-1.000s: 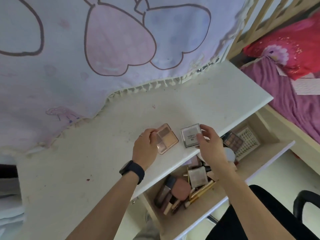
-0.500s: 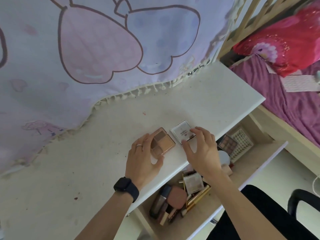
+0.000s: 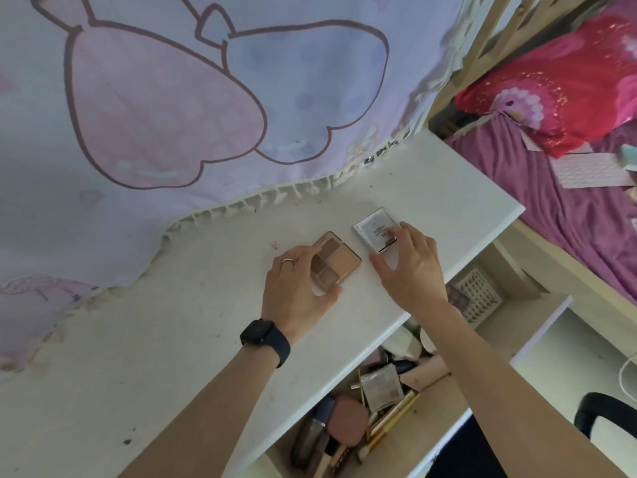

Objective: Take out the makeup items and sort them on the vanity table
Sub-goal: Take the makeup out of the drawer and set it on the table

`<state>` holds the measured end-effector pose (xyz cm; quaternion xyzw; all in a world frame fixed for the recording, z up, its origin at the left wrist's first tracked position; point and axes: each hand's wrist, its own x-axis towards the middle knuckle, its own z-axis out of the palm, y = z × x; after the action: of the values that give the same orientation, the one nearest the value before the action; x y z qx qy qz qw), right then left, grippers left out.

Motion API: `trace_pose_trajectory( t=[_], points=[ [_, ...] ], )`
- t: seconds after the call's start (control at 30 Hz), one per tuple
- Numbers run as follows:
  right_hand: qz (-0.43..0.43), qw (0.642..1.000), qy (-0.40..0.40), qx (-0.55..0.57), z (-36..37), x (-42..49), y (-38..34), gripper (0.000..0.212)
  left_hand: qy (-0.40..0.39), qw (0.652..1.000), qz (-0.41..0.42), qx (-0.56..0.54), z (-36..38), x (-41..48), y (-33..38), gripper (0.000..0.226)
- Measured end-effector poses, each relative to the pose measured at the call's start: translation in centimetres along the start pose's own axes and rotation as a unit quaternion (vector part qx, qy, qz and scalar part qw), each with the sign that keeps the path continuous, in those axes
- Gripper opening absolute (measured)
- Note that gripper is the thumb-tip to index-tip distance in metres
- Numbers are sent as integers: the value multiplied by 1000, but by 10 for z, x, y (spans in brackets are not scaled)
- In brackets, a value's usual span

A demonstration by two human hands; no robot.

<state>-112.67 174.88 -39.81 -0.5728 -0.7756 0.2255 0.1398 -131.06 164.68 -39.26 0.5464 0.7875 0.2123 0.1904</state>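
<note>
- The brown palette [image 3: 331,267] lies flat on the counter [image 3: 172,339], close to its front edge, with one corner pointing away from me.
- The silver compact [image 3: 375,232] lies just right of the brown palette and is turned the same cornerwise way. A narrow strip of counter keeps the two apart.
- The fingers of my left hand [image 3: 296,291] curl over the brown palette's left edge, thumb at its near corner, in a light grasp.
- The fingers of my right hand [image 3: 410,274] are straight and spread, tips resting on the silver compact, grasping nothing.
- The open drawer [image 3: 510,322] lies toward me and right of the brown palette, below the counter's edge. It holds more makeup, including a square silver case [image 3: 381,388] and a round pink compact [image 3: 348,422].
- I judge the next reach goes back and down into the drawer. My right hand is nearer, since its forearm crosses above the drawer.
</note>
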Motion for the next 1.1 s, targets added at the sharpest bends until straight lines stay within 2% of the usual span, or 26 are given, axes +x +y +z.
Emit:
trace_pose_trajectory(
  t=[0.33, 0.87, 1.0, 1.1],
  points=[
    [34, 999, -8, 12, -2, 61, -3, 55, 14, 1000, -7, 8, 10, 56, 12, 67],
    [53, 998, -22, 4, 0, 65, -15, 51, 10, 1000, -8, -8, 1, 58, -1, 61],
    [55, 998, -37, -6, 2, 63, -13, 52, -10, 1000, -14, -13, 0, 58, -2, 64],
    [56, 996, -39, 50, 1, 57, -8, 56, -30, 999, -13, -33, -3, 55, -1, 73]
  ],
)
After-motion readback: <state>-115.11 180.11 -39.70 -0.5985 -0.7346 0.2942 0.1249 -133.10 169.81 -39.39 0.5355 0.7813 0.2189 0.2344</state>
